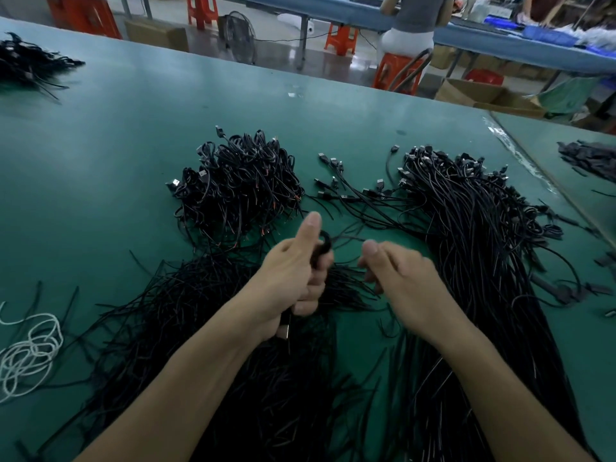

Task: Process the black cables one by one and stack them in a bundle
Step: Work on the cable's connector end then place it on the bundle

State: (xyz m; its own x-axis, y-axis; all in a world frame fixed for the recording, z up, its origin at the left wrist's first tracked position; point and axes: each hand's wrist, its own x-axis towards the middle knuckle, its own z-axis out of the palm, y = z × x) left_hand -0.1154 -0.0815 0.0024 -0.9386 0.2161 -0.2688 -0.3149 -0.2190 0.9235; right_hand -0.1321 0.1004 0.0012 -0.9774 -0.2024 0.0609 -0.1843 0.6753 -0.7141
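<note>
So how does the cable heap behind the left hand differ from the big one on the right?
The left heap is folded into short loops; the right heap lies in long, mostly straight strands. The left heap is compact and mounded; the right heap sprawls long and flat. Both are black cables with plugs, on the green table.

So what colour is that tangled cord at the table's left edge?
White: the cord shows clearly in the head view.
</note>
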